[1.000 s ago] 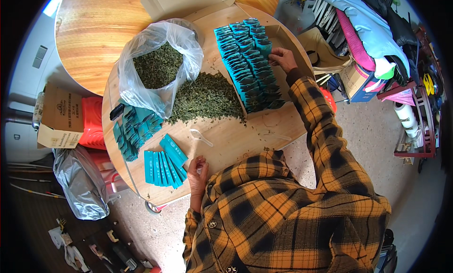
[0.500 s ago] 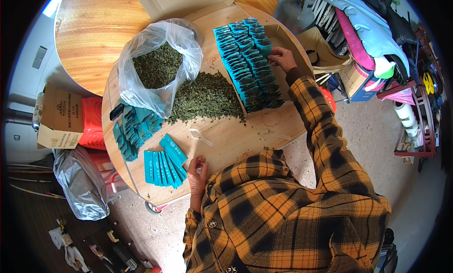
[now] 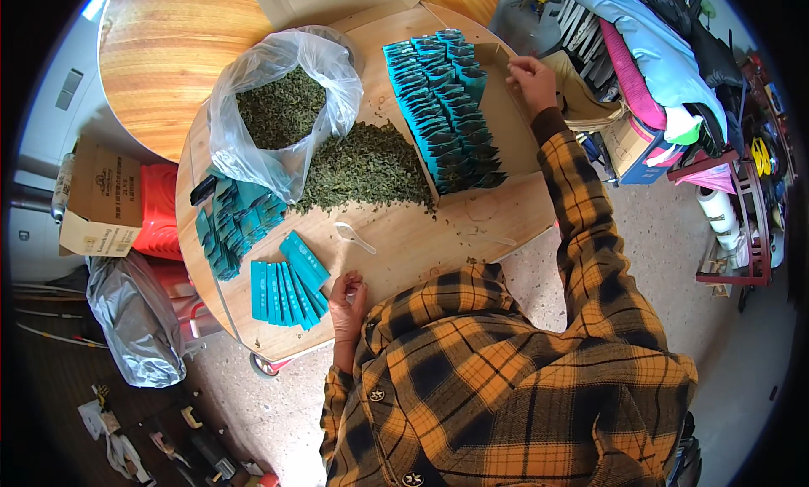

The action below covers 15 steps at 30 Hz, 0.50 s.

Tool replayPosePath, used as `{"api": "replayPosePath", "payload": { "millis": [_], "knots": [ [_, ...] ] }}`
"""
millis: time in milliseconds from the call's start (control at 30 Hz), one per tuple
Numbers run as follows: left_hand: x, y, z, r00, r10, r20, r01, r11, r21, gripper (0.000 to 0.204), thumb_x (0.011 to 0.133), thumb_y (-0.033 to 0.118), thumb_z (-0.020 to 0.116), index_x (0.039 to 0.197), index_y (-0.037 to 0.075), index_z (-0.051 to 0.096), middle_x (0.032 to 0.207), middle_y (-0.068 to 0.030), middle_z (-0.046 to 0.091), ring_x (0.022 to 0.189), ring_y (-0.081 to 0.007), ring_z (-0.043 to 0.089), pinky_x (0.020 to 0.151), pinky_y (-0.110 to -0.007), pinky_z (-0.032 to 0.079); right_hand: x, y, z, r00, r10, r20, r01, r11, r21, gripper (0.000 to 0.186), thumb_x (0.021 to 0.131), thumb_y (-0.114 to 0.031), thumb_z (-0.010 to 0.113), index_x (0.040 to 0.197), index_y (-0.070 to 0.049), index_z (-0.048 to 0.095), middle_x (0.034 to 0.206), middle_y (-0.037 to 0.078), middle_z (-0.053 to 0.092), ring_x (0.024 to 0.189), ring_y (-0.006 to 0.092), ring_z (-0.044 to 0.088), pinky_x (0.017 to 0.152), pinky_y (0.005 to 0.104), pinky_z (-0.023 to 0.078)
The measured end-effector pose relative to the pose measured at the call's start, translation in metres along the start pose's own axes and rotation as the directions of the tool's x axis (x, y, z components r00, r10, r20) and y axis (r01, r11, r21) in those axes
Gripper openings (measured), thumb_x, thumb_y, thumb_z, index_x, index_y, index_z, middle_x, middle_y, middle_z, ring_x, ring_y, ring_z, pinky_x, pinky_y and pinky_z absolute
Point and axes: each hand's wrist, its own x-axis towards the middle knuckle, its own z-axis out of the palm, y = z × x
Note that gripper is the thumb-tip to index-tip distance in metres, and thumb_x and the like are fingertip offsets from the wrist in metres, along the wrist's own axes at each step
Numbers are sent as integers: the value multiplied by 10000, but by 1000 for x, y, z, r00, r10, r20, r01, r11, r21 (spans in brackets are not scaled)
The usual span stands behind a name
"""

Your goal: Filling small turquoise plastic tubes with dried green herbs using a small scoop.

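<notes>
At the far right of the table, teal sachets (image 3: 440, 108) stand in packed rows in a shallow cardboard box (image 3: 511, 126). My right hand (image 3: 534, 82) is at the box's right rim, fingers bent together; whether they pinch the rim or something small is hidden. My left hand (image 3: 347, 303) rests by the near table edge, its fingers curled, with nothing seen in them. Just left of it lie fanned flat teal packets (image 3: 282, 295), and another packet (image 3: 303, 261) lies across them. A white plastic spoon (image 3: 354, 238) lies farther up the table.
Dried leaves (image 3: 369, 172) are heaped mid-table, beside an open plastic bag (image 3: 227, 120) full of them. A pile of teal sachets (image 3: 236, 226) lies at the left. Another round wooden table (image 3: 160, 66) stands behind. Beyond the left edge are a carton (image 3: 99, 192) and a red stool (image 3: 158, 209).
My right hand has moved away from the sachet rows, right and slightly farther back, to the box's rim. My left hand has stayed by the packets. The whole view has shifted a little.
</notes>
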Motion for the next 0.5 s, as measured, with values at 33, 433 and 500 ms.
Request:
{"api": "replayPosePath", "payload": {
  "millis": [33, 433, 500],
  "knots": [
    [-1, 1, 0, 1000, 11, -7, -11, 1000, 17, 292, 807, -2, 653, 1092, 8, 588, 902, -56, 637, 786, -127, 585, 736, -261, 488, -4, -17, 1, 998, -57, -41, 58, 998, 13, 163, 862, -62, 612, 1012, -10, 648, 879, 42, 669, 712, 105, 645, 594, 205, 481],
    [-6, -5, 1, 999, 22, -48, -20, 998, 60, 275, 825, 54, 660, 1083, -6, 587, 907, -102, 652, 780, -174, 612, 743, -287, 505, -151, -135, 133, 793, -348, 501, 143, 905, 401, 143, 916, -50, 580, 1027, 24, 633, 901, 68, 679, 775, 104, 636, 702, 222, 507],
    [-3, -2, 1, 999, 22, -38, -20, 999, 49, 277, 830, 57, 658, 1093, -2, 592, 913, -99, 655, 804, -164, 612, 751, -278, 499, -176, -124, 163, 673, -273, 688, 10, 933, 361, 139, 910, -27, 583, 1027, 31, 629, 941, 69, 669, 808, 99, 628, 732, 228, 512]
  ]
}}
